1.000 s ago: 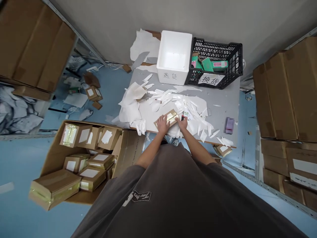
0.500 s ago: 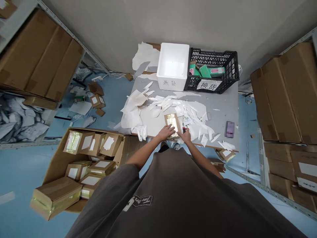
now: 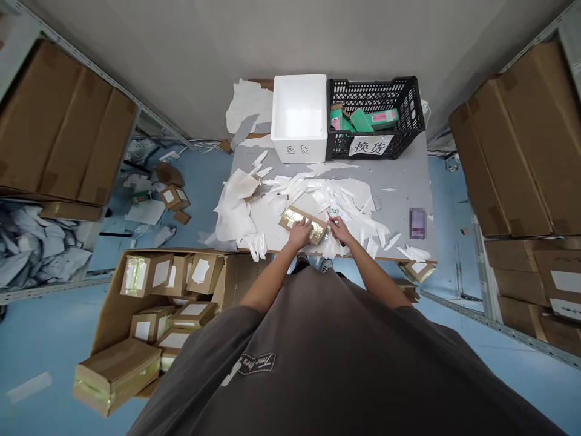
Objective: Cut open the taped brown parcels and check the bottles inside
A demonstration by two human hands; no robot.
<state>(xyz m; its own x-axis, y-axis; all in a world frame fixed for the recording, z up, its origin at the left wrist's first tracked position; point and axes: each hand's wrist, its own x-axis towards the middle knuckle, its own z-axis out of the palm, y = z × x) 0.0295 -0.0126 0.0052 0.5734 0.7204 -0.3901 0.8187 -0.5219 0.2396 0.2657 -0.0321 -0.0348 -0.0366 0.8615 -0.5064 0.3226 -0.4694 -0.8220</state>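
Right hand (image 3: 339, 231): fingers closed around one slim tool (image 3: 333, 218), red at its visible end; the tool type cannot be confirmed. Left hand (image 3: 300, 235): fingers spread narrowly over one taped carton (image 3: 293, 216), pressing it to the table (image 3: 402, 181) at the centre of the frame, near the front edge.

Change: half a second ago the carton's long side ran up and down the frame; it now slants from upper left to lower right. In effect, its right end sits beside the tool, with the left hand bracing the top.

Count, outward from the grip:
- White scraps (image 3: 236, 212): many, around the carton; exact number indeterminable.
- White bin (image 3: 299, 151): one, upper centre.
- Black crate (image 3: 339, 147): one, upper right of centre, touching or just beside the bin; at least three green boxes (image 3: 361, 120) inside.
- Purple item (image 3: 417, 223): one, blurred, right of centre.
- Large open carton (image 3: 109, 315): one, lower left, with at least seven small cartons (image 3: 213, 265).
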